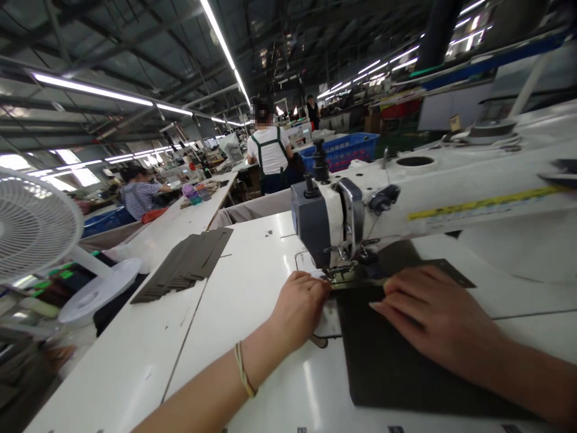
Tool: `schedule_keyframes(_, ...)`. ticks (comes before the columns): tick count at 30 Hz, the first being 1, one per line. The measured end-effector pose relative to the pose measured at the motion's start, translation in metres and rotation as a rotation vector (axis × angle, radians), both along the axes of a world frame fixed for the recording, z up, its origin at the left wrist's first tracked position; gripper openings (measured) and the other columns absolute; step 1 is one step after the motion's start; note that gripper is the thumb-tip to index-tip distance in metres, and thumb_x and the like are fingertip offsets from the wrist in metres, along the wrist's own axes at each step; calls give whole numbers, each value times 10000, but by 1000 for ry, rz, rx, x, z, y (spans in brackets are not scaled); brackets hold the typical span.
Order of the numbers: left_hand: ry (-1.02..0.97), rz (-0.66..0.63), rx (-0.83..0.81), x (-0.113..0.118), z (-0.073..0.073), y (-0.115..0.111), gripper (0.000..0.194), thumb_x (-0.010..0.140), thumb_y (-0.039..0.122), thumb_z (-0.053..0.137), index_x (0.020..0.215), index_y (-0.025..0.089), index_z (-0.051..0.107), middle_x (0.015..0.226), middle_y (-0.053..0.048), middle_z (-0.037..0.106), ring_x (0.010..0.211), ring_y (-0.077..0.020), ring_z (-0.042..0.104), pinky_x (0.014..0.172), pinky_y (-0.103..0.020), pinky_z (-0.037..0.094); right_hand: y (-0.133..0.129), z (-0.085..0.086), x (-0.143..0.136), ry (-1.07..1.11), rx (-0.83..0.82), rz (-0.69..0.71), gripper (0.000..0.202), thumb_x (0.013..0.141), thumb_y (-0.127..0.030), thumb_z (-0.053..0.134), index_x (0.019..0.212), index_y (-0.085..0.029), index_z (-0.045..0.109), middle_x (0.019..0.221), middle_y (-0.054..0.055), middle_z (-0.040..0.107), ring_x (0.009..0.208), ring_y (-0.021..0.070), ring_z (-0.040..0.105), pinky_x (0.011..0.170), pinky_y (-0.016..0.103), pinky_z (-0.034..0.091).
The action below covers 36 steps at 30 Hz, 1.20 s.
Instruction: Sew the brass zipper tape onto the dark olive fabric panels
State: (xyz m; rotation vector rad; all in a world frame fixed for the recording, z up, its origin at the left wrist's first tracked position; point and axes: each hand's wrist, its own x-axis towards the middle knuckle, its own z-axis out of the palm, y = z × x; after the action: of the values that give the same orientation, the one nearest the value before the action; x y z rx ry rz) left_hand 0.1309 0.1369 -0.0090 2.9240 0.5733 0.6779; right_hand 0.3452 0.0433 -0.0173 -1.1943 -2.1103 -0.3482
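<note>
A dark grey-brown flat panel point(387, 367) of fabric or leather lies on the white sewing table, its far edge under the needle area of a sewing machine point(322, 222). My left hand point(300, 310) is closed at the panel's far left corner, right beside the presser foot point(340, 273); its fingertips are partly hidden. Across the panel's upper edge, my right hand point(428, 316) pinches the material, thumb below and fingers bent over it. Behind this hand a second dark piece point(446, 270) with small holes reaches under the machine arm.
A fanned stack of dark panels point(184, 264) lies on the table to the left. Further left stands a white fan point(36, 228). A yellow tape measure point(487, 203) runs along the machine arm. Beyond are a blue basket point(360, 144) and co-workers, one in a white shirt point(273, 153).
</note>
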Motion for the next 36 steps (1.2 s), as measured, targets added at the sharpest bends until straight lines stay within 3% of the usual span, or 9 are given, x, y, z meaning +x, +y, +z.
schedule_keyframes(2, -6, 48, -37, 2, 3, 1, 134, 887, 109, 472, 931, 141, 594, 841, -46, 689, 805, -163, 647, 823, -324, 443, 1, -2, -12, -40, -34, 28, 429, 1065, -230, 268, 777, -160, 579, 742, 49, 518, 636, 224, 506, 644, 366, 363)
schedule_keyframes(6, -7, 90, -53, 4, 5, 1, 124, 884, 113, 489, 902, 149, 606, 803, -35, 686, 765, -163, 644, 813, -333, 436, 16, -15, -24, -101, -119, -58, 241, 961, -236, 399, 1043, -99, 581, 796, 74, 568, 629, 248, 546, 580, 334, 402)
schedule_keyframes(13, -72, 97, 80, 5, -10, -8, 99, 892, 178, 506, 870, 168, 602, 898, -23, 662, 851, -156, 614, 950, -383, 372, 16, -19, -27, -32, -181, 37, 165, 905, -168, 438, 890, -153, 602, 827, 64, 577, 695, 240, 564, 631, 326, 439)
schedule_keyframes(17, -20, 111, 170, 7, -13, -13, 91, 887, 145, 495, 859, 159, 580, 901, -26, 633, 873, -153, 597, 992, -390, 351, 11, -10, -25, -122, -73, 71, 359, 994, -142, 333, 742, -168, 588, 687, 42, 517, 567, 216, 515, 569, 326, 423)
schedule_keyframes(20, 22, 136, 170, 8, -12, -15, 66, 876, 139, 515, 858, 167, 572, 894, -20, 618, 883, -152, 585, 987, -388, 362, 15, -9, -24, -201, 90, -8, 324, 972, -109, 318, 852, -120, 619, 845, 113, 554, 729, 285, 548, 682, 423, 462)
schedule_keyframes(24, 1, 170, 215, 7, -10, -18, 83, 869, 128, 510, 886, 161, 584, 938, -54, 615, 939, -195, 567, 941, -413, 390, 22, -17, -28, -85, -33, -13, 289, 862, -109, 421, 1113, -85, 561, 1123, 145, 510, 1004, 307, 490, 874, 473, 447)
schedule_keyframes(29, 2, 119, 156, 5, -9, -16, 129, 880, 120, 472, 883, 174, 590, 893, -38, 627, 889, -180, 579, 940, -405, 389, 20, -22, -38, -82, -118, -91, 302, 849, -104, 437, 1100, -6, 575, 1130, 182, 495, 1017, 321, 476, 862, 480, 468)
schedule_keyframes(36, 53, 131, 236, 11, -10, -17, 151, 885, 100, 443, 848, 137, 585, 827, -57, 614, 863, -185, 579, 948, -387, 396, 19, -22, -32, -69, -117, -45, 315, 909, -134, 353, 1108, -34, 576, 1153, 163, 489, 1013, 318, 487, 834, 499, 479)
